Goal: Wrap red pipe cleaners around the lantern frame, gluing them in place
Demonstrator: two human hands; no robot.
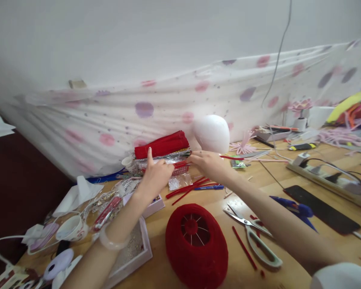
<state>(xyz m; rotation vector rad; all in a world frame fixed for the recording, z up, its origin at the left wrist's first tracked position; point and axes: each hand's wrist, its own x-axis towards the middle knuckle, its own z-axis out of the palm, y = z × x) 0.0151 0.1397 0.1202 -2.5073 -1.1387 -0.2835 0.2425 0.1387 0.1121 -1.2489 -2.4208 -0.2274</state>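
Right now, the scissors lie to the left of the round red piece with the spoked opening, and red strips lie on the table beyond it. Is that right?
Not quite: the scissors lie to the right of the round red piece, as the head view shows. The red strips do lie beyond it on the table.

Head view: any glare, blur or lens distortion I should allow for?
Head view: pale glare on the wooden tabletop by the scissors; head view: fingertips of the left hand and right hand look soft; head view: wide-angle stretch toward the edges; head view: the domed red piece is dark, with little surface detail.
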